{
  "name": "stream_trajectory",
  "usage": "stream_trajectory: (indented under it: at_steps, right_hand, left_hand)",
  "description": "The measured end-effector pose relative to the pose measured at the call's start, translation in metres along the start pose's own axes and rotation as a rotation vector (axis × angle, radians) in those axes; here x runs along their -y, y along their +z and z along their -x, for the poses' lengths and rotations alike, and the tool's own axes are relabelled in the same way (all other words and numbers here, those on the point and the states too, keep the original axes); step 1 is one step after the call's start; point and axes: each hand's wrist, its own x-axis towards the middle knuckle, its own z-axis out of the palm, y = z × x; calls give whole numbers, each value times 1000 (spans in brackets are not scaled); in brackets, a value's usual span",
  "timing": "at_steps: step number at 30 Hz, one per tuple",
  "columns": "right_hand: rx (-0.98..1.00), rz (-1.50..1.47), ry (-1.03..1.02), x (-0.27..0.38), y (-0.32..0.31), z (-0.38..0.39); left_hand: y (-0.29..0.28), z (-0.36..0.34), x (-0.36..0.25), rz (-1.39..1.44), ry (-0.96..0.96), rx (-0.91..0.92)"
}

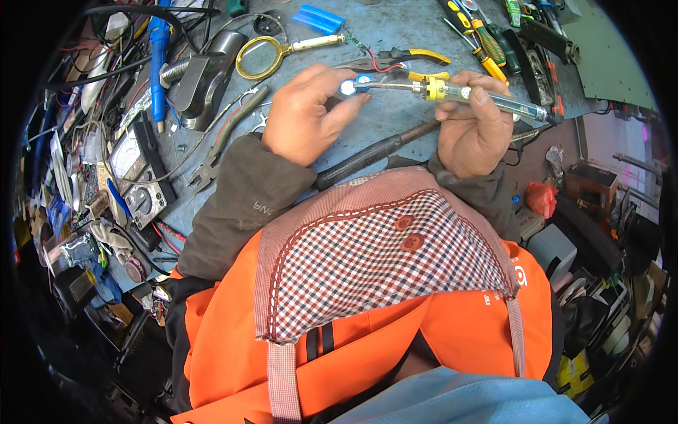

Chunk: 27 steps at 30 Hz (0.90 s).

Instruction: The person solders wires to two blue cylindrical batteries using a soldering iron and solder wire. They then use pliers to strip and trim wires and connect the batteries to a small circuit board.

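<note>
- Surface: bench point(402, 25), grey-blue, scuffed, w/ tools & scrap on most of it, esp. L side.
- L hand point(305, 112): grasping blue cells point(356, 84) (looks like 2) betw. thumb & fingertips; cells held over bench, mid scene.
- R hand point(477, 124): grasping tool point(487, 100), clear handle, yellow collar; metal shaft points L, tip at cells; contact can't be confirmed.
- Far L: blue rod point(157, 63); dark metal block point(212, 74); magnifier point(259, 58), gold rim, handle to R.
- Far mid: blue pack point(318, 19); yellow-handled pliers point(421, 55), just beyond hands.
- Far R: drivers point(489, 46), yellow/green grips, bunched.
- L of L hand: cutters point(229, 136), worn grips; further L, meter point(143, 189) w/ dial & knob, tilted, near heaped cables/scrap.
- Near side: dark bar point(378, 152) lying betw. forearms.
- Room, R: cluttered area beyond bench edge, pinkish wall point(628, 138).
- Containers, R: red bag point(541, 199), crumpled, contents hidden; brown box point(593, 185) just beside, inside not visible. Tool's clear handle shows internal parts, detail too small to ID.
- Person: orange garment point(226, 339), checked bib point(374, 261), dark sleeves.
</note>
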Motion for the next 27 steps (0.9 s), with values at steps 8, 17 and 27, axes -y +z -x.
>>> stream_trajectory:
  at_steps: [8, 17, 27]
  right_hand:
    - [55, -3, 8, -4, 0, 1]
    - [75, -7, -13, -5, -1, 1]
    - [93, 6, -21, -3, -1, 2]
  left_hand:
    - [-2, 0, -4, 5, -23, 19]
    - [-3, -1, -1, 13, 12, 22]
    - [-3, -1, -5, -10, -6, 25]
